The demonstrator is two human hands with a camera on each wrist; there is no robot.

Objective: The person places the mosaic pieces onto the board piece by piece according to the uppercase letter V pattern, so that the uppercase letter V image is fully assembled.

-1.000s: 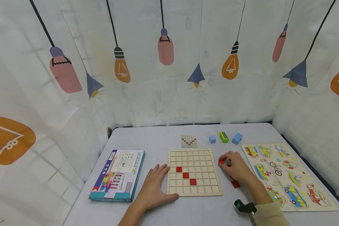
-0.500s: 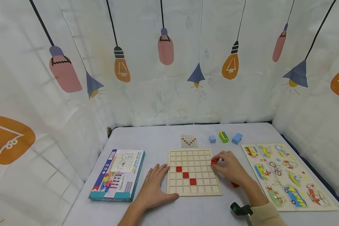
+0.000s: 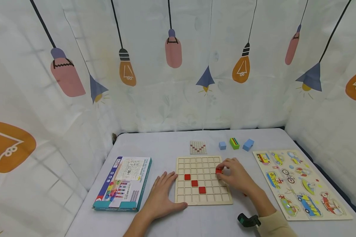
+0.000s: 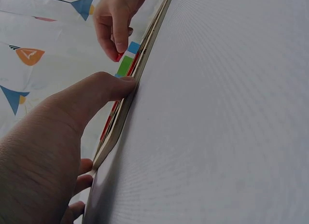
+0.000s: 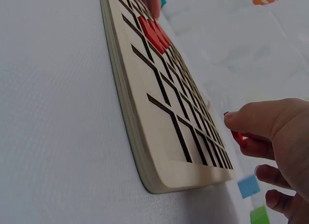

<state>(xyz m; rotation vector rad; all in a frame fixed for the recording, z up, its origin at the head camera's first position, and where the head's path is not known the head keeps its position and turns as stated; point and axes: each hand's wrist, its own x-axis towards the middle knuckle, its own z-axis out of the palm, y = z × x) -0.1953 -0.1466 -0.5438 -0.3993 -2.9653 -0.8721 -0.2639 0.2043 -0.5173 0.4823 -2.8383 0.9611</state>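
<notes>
A wooden grid board (image 3: pixel 182 161) lies mid-table, with red square tiles (image 3: pixel 194 183) sitting in three of its cells along a diagonal. My right hand (image 3: pixel 237 176) pinches another red tile (image 3: pixel 218 171) between thumb and fingers, over the board's right side. In the right wrist view that tile (image 5: pixel 238 137) shows at the fingertips, above the grid. My left hand (image 3: pixel 163 195) rests by the board's left edge with fingers extended; its thumb (image 4: pixel 120 87) touches the near edge in the left wrist view. A sliver of red (image 3: pixel 245 195) shows under my right forearm, mostly hidden.
Behind the board lies a small pattern card (image 3: pixel 198 147) with red squares. Beside it stand a blue block (image 3: pixel 222 145), a green striped block (image 3: pixel 234 143) and another blue block (image 3: pixel 248 144). A flat box (image 3: pixel 123 182) is left; a vehicle picture puzzle (image 3: pixel 308 168) is right.
My right hand has carried the red tile leftward from beside the board to above its right columns. My left hand stays at the board's left edge.
</notes>
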